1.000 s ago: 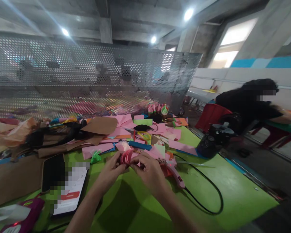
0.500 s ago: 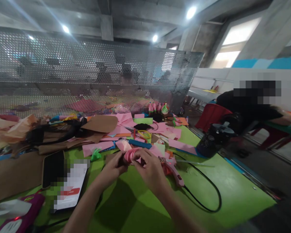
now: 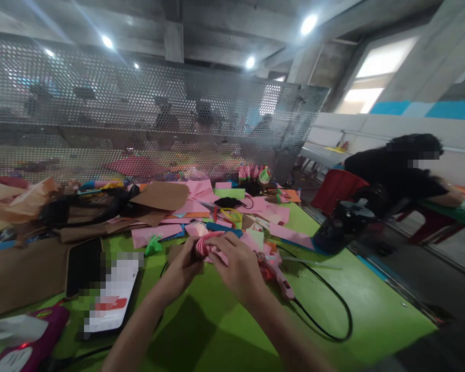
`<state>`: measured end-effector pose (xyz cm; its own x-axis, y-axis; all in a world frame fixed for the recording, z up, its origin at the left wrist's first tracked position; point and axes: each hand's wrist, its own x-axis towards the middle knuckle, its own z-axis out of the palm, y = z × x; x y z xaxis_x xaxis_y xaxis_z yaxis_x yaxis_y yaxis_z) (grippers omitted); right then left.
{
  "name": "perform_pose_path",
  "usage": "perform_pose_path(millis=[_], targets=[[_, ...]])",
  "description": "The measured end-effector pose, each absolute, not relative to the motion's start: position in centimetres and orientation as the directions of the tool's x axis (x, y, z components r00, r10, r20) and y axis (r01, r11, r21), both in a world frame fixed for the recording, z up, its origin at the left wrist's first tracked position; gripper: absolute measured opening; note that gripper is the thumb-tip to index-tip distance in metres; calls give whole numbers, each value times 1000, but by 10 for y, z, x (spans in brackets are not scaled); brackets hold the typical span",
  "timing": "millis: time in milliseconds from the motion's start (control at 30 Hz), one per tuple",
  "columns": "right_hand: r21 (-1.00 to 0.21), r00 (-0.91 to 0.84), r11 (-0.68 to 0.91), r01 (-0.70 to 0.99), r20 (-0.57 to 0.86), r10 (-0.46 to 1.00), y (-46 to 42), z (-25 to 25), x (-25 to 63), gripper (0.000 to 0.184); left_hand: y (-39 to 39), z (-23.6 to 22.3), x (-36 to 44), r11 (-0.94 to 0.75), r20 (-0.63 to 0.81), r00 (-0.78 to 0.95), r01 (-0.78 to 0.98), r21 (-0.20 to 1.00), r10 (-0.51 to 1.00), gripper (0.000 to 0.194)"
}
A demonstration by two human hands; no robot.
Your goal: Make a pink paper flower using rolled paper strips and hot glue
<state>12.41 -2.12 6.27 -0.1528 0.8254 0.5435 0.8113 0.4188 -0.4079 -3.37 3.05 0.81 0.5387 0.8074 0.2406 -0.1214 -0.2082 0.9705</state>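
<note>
In the middle of the view, both hands are around a small piece with pink coiled strands (image 3: 204,245). My left hand (image 3: 184,268) grips it from the left, fingers closed. On the right side, my right hand (image 3: 236,266) has its fingers bent and pressed against the pink coils. The underside of the piece is hidden by the hands. Just right of my right hand, a pink glue gun (image 3: 282,283) lies on the green table (image 3: 372,305), a red light glowing on it. A green crumpled piece (image 3: 153,245) lies left of my left hand.
Pink paper (image 3: 196,192) and brown sheets (image 3: 160,197) clutter the far side. Two phones, one dark (image 3: 84,267), one lit (image 3: 114,305), lie left, near a purple device (image 3: 54,330). A black cord (image 3: 346,305) loops right, below a dark bottle (image 3: 339,227). A person (image 3: 395,165) sits beyond.
My right hand has shifted slightly left and its fingers now lie flatter over the pink coils. My left hand keeps its hold. The view has moved slightly.
</note>
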Motion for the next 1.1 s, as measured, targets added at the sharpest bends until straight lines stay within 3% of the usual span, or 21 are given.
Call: perform_pose_path(millis=[267,467,733,867,1100], targets=[[-549,-79,417,724,535,841,-17,63,122,15,27,13,-30,-167,223,491,-156,974,842,40],[-723,28,334,605,439,898,-14,56,127,13,24,21,-31,-122,156,505,-100,987,849,39],[-709,11,364,603,464,886,-14,57,126,14,26,15,-28,-147,189,515,-122,982,836,40],[-613,-30,405,678,527,849,-17,62,123,17,25,16,-28,-203,256,505,-159,966,824,37],[-569,-89,389,725,482,872,-18,71,123,21,25,15,-28,-311,284,468,-21,950,837,35]])
